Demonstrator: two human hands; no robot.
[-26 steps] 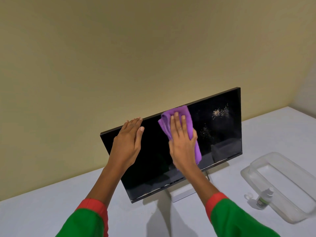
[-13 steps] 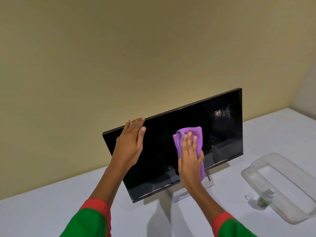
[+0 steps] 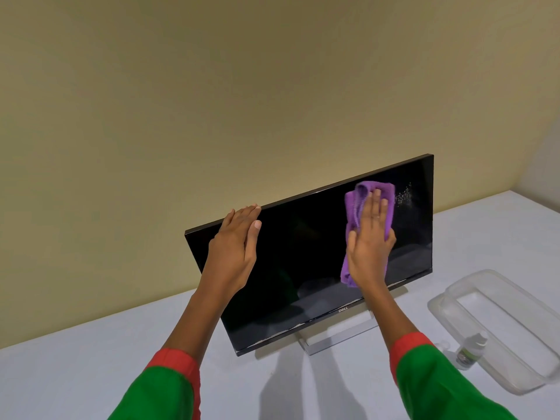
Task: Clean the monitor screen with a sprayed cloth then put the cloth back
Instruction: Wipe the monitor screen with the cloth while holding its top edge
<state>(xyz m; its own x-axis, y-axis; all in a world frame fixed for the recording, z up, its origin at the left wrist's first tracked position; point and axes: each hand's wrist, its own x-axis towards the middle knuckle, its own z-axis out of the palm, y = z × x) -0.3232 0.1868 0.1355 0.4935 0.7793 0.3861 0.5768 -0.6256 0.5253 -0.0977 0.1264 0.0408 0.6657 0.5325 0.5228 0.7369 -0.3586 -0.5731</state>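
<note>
A black monitor stands on a white table, its screen dark and tilted back. My right hand presses a purple cloth flat against the right part of the screen. Just right of the cloth, a patch of pale specks marks the glass. My left hand lies flat on the screen's upper left, fingertips at the top edge, holding nothing. A small spray bottle stands on the table at the lower right.
A clear plastic tray sits on the white table right of the monitor, with the bottle at its near left edge. The monitor's silver stand rests below the screen. A beige wall rises close behind.
My right hand has carried the cloth from mid-screen down and then up to the right, close to the specks. My left hand has stayed in place on the top left.
</note>
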